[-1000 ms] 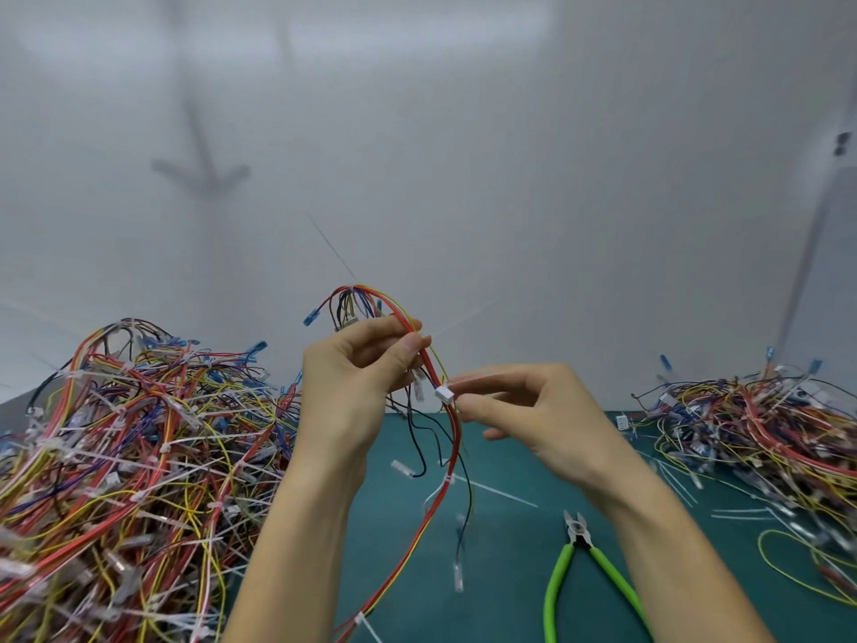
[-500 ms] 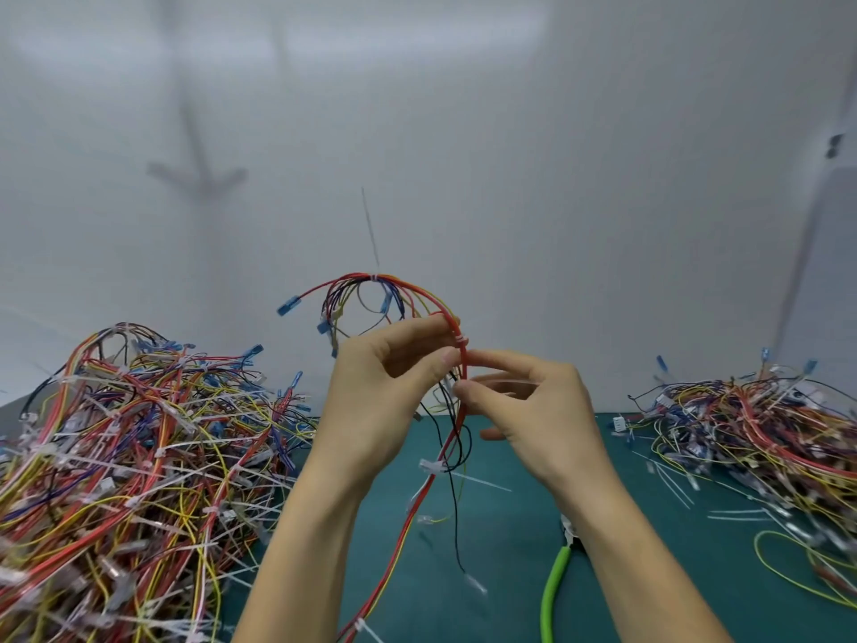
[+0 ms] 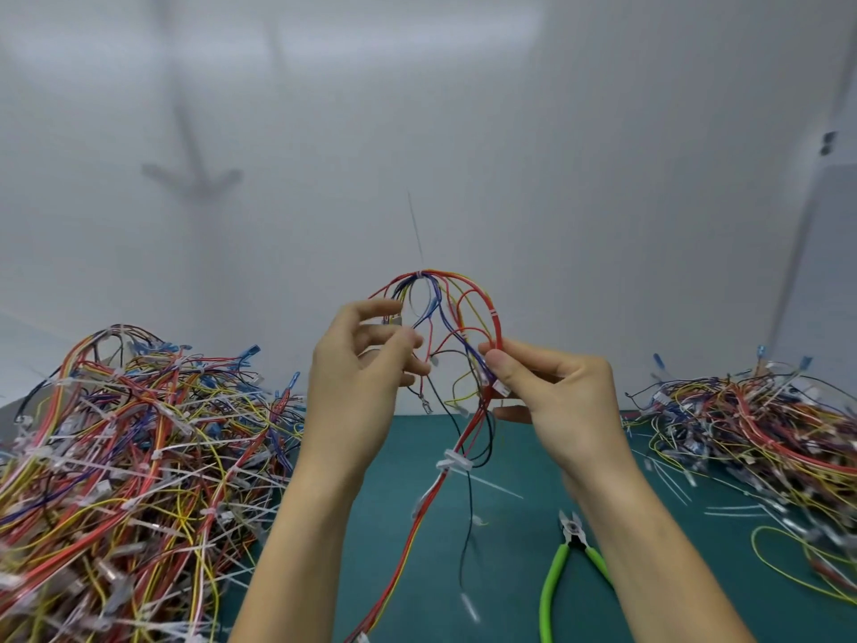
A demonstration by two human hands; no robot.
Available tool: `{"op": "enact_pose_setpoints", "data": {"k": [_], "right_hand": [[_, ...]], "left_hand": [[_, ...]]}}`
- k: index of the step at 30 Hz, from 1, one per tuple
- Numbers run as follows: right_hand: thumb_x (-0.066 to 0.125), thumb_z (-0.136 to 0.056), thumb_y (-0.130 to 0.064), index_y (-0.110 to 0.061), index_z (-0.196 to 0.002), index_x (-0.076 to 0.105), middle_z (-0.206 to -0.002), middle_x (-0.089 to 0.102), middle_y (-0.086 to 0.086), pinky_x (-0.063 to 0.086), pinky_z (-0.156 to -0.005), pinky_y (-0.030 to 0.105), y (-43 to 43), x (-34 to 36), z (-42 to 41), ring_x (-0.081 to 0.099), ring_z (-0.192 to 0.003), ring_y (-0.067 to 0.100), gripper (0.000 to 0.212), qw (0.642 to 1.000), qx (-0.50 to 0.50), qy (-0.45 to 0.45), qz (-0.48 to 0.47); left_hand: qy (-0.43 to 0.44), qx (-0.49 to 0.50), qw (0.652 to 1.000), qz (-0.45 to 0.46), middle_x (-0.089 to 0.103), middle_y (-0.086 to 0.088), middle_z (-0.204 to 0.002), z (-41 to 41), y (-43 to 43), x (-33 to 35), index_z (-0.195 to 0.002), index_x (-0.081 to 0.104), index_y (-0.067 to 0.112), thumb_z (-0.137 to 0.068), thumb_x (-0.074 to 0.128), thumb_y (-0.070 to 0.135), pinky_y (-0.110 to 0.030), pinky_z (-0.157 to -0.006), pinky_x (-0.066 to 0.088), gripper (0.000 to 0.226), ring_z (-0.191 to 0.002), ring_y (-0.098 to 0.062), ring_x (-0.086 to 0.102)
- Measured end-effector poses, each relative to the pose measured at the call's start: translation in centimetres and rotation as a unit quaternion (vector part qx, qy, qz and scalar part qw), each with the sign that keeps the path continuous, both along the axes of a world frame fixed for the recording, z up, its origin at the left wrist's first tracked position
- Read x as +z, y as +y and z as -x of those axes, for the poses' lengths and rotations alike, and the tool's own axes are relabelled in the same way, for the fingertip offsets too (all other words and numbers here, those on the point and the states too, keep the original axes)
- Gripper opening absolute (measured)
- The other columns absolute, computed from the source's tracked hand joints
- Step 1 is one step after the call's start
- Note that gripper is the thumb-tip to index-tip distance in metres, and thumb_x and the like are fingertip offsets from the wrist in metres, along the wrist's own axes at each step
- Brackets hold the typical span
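I hold a wire harness (image 3: 468,299) of red, yellow, blue and black wires up in front of me above the green mat. Its wires arch over and are bound at the top by a white cable tie (image 3: 418,274) whose thin tail sticks straight up. My right hand (image 3: 552,401) pinches the red bundle between thumb and forefinger on the arch's right side. My left hand (image 3: 357,387) is on the arch's left side, fingers curled among the loose wire ends. The rest of the harness hangs down to the mat between my forearms.
A big heap of tied wire harnesses (image 3: 130,480) fills the left of the green mat (image 3: 510,573). A second heap (image 3: 760,438) lies at the right. Green-handled cutters (image 3: 570,563) lie on the mat under my right forearm. Cut tie tails are scattered nearby. A white wall stands behind.
Both hands have risen and moved apart. The harness arch has spread wider and its tie tail now points straight up. My right hand slid along the red bundle; the cutters show again.
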State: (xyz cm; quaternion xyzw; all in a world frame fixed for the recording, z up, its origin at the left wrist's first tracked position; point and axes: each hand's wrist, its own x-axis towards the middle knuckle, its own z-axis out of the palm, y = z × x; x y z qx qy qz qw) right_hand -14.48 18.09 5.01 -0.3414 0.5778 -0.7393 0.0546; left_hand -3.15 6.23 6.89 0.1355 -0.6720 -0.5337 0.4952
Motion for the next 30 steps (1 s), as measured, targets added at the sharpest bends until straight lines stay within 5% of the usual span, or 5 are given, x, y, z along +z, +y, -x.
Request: {"op": "enact_pose_setpoints", "data": {"k": [4, 7, 12, 19, 30], "right_hand": [[0.069, -0.090, -0.012, -0.028, -0.084, 0.079, -0.080, 0.078, -0.003, 0.055, -0.055, 0.020, 0.3, 0.4, 0.1, 0.072, -0.069, 0.011, 0.020, 0.999, 0.015, -0.027, 0.032], [0.069, -0.090, -0.012, -0.025, -0.085, 0.080, -0.086, 0.079, -0.003, 0.058, -0.058, 0.024, 0.3, 0.3, 0.2, 0.074, -0.078, 0.017, 0.018, 0.998, 0.025, -0.043, 0.042], [0.067, -0.092, -0.012, -0.021, -0.091, 0.079, -0.086, 0.079, 0.000, 0.055, -0.056, 0.020, 0.2, 0.3, 0.1, 0.075, -0.075, 0.012, 0.015, 0.995, 0.048, -0.062, 0.056], [0.068, -0.090, -0.014, -0.016, -0.096, 0.078, -0.081, 0.078, 0.002, 0.056, -0.057, 0.022, 0.2, 0.3, 0.4, 0.074, -0.072, 0.014, 0.012, 0.993, 0.027, -0.080, 0.079], [0.071, -0.087, -0.015, -0.011, -0.100, 0.077, -0.077, 0.076, 0.001, 0.058, -0.057, 0.022, 0.6, 0.2, 1.6, 0.071, -0.066, 0.015, 0.015, 0.984, 0.001, -0.126, 0.124]], "left_hand": [[-0.063, 0.074, 0.993, -0.058, 0.068, 0.000, -0.097, 0.3, -0.8, -0.9, -0.102, 0.057, 0.026, -0.092, 0.060, 0.015, -0.029, -0.074, 0.056, 0.015, -0.082, -0.009, 0.069], [-0.152, 0.004, 0.986, -0.062, 0.073, 0.004, -0.104, 0.7, -1.1, -1.4, -0.105, 0.066, 0.023, -0.094, 0.060, 0.028, -0.035, -0.092, 0.052, 0.014, -0.095, -0.007, 0.069], [-0.170, -0.140, 0.973, -0.070, 0.077, 0.008, -0.099, 1.0, 0.0, -1.2, -0.102, 0.074, 0.022, -0.096, 0.054, 0.043, -0.031, -0.094, 0.049, 0.029, -0.098, -0.006, 0.071], [-0.215, -0.192, 0.958, -0.003, 0.075, 0.010, -0.106, 0.6, -0.5, -1.6, -0.114, 0.067, 0.030, -0.096, 0.059, 0.029, -0.034, -0.092, 0.052, 0.020, -0.101, -0.005, 0.069], [-0.317, -0.211, 0.922, 0.072, 0.077, -0.002, -0.093, 0.7, -1.1, -2.5, -0.099, 0.074, 0.015, -0.092, 0.067, 0.024, -0.018, -0.061, 0.055, 0.014, -0.077, -0.018, 0.075]]}}
